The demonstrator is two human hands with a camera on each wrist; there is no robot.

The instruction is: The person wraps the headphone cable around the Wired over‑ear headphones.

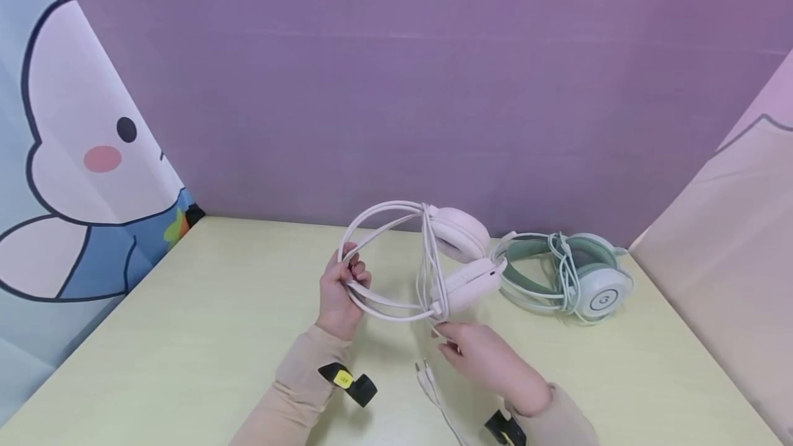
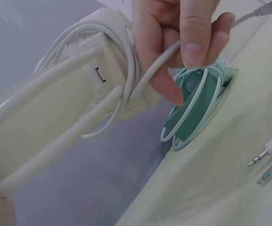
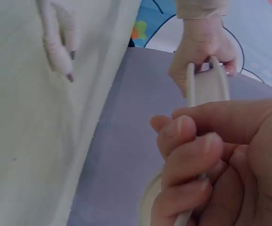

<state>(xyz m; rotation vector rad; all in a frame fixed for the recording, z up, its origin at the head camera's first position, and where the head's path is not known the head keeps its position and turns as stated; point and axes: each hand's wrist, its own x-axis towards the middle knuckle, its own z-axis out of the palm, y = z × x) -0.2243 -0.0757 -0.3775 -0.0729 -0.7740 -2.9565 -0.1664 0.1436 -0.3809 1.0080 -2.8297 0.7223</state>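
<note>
My left hand (image 1: 342,294) grips the headband of a pair of white headphones (image 1: 467,285), holding it up off the table. Its white cable is wound several times around the frame beside the ear cups. Below the cups, my right hand (image 1: 489,361) holds a length of that cable (image 2: 160,61) in its curled fingers, as the left wrist view shows. Two audio plugs (image 1: 425,376) on the cable's split end hang near the right hand. In the right wrist view, the left hand (image 3: 204,49) is around the far end of the headband.
A second pair of headphones, green and white (image 1: 566,277), lies at the right back of the pale table (image 1: 248,349) with its cable wrapped round it. A purple backdrop (image 1: 396,88) stands behind, and a cartoon-printed cloth (image 1: 74,177) hangs at the left.
</note>
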